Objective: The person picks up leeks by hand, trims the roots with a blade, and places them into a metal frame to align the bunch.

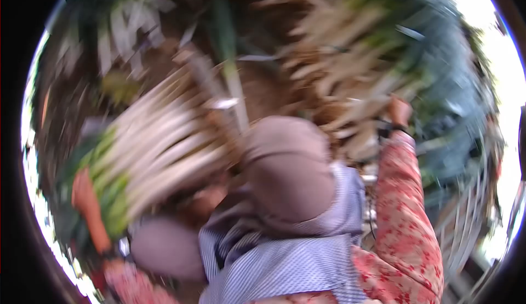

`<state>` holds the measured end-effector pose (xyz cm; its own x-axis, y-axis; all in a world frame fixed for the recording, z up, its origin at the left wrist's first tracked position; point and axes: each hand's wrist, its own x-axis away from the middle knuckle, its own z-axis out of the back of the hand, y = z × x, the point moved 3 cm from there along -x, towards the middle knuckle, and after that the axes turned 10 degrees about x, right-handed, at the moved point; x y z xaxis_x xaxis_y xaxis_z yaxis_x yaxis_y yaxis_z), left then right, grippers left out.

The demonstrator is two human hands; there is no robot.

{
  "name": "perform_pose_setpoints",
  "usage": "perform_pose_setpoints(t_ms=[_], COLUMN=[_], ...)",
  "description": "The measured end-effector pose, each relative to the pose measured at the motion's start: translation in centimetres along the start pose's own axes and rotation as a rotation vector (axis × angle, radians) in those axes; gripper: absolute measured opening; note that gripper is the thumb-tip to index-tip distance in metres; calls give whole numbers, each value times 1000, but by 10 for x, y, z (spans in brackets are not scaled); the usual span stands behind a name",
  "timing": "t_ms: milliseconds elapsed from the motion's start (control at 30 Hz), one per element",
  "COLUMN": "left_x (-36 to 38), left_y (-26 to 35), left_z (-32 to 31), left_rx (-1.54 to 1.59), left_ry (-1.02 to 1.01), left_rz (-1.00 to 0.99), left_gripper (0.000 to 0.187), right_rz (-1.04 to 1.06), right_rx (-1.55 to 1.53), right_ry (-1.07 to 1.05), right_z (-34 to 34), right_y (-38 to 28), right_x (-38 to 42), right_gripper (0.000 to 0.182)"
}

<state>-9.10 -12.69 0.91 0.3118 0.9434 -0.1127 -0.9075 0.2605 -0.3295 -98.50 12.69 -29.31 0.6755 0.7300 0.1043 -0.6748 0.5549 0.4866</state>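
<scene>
Motion blur softens the whole view. My left hand (86, 193) is at the green leaf ends of a row of leeks (164, 137) lying side by side with white stalks. Its fingers are too smeared to read. On the right, my right hand (400, 110) is closed around a leek (375, 97) at the edge of a large pile of leeks (329, 46). A single leek (235, 93) lies apart between the pile and the row. Next to it is a brown, wood-like bar (205, 76).
My mauve-covered knees (287, 175) and a blue striped cloth (285, 268) fill the lower middle. More leeks (129, 30) lie at the upper left. Pale metal bars (466, 222) stand at the lower right, below dark green leaves (452, 79).
</scene>
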Motion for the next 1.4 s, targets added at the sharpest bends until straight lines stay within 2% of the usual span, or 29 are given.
perform_pose_setpoints(t_ms=[33,67,100,167,233,300,333,367,433,500,533,567,600,633,700,800,1033,1167,1267,1367,1400], left_x=[1,-1,-1,-3,-5,-4,-4,-6,-5,-5,-4,-4,-4,-2,-1,1,6,0,7,3,3], left_y=[12,34,32,38,49,51,50,52,51,47,49,51,58,57,53,54,50,34,35,37,37], left_z=[11,28,28,29,40,38,39,38,39,34,33,40,53,55,48,45,46,49,49,51,48], left_rx=[134,105,157,84,99,129,140,148,153,173,218,247,216,295,179,186,271,385,166,287,199], left_ry=[60,119,148,107,106,139,140,136,134,241,246,260,173,213,191,262,243,65,273,54,229], left_rz=[-1,-29,2,110,194,181,195,192,202,171,138,117,158,134,118,122,141,167,308,341,273], left_gripper=[27,24,24,29,30,30,29,29,29,27,25,24,24,23,22,24,30,36,44,48,43], right_rz=[44,75,10,-360,-544,-470,-506,-136,-92,109,240,332,223,140,25,9,266,412,511,630,674], right_rx=[-510,-654,-878,-1646,-2035,-1923,-1910,-1904,-1638,-1094,-730,-501,-664,-721,-884,-1039,-1233,-1286,-1311,-1328,-1333], right_ry=[133,166,97,-107,-174,-13,31,65,218,286,387,499,214,142,114,111,195,268,333,428,472], right_z=[0,-9,-24,-51,-26,33,65,41,74,66,59,54,3,-4,24,80,230,320,383,454,481], right_y=[9,15,22,26,30,45,42,61,69,78,81,84,96,92,63,8,-99,-142,-166,-194,-202], right_x=[5,-4,-12,-30,-35,-21,-14,-32,-17,-13,-8,-5,-30,-33,-32,-35,-52,-48,-46,-32,-25], right_gripper=[28,27,26,29,31,30,27,22,24,29,33,38,40,39,37,35,29,26,24,22,22])
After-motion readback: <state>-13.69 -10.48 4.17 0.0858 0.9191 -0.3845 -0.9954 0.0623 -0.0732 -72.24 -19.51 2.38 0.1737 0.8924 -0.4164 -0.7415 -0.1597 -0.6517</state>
